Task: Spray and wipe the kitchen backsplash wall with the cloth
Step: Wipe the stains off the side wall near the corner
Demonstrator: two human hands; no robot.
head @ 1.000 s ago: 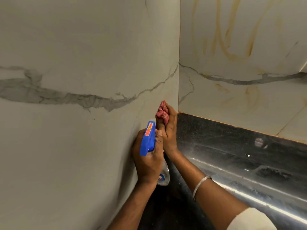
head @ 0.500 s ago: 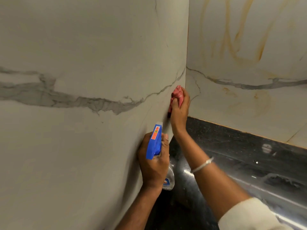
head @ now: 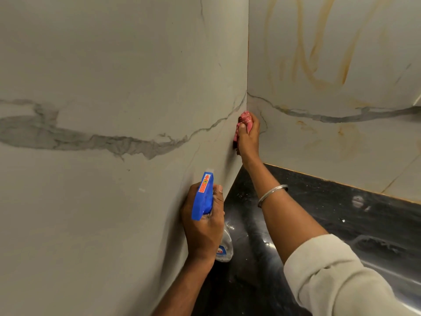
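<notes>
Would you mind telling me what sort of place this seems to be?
Probably a kitchen: marble-look wall tiles meet in a corner above a glossy black countertop; the left hand grips a spray bottle, the right hand presses a pink cloth there.

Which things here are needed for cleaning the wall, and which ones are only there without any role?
For the job:
- spray bottle, gripped by the left hand
- red cloth, held by the right hand against the backsplash wall at the corner

Not part of it:
- black countertop
- bangle on the right wrist
- pale sleeve
</notes>
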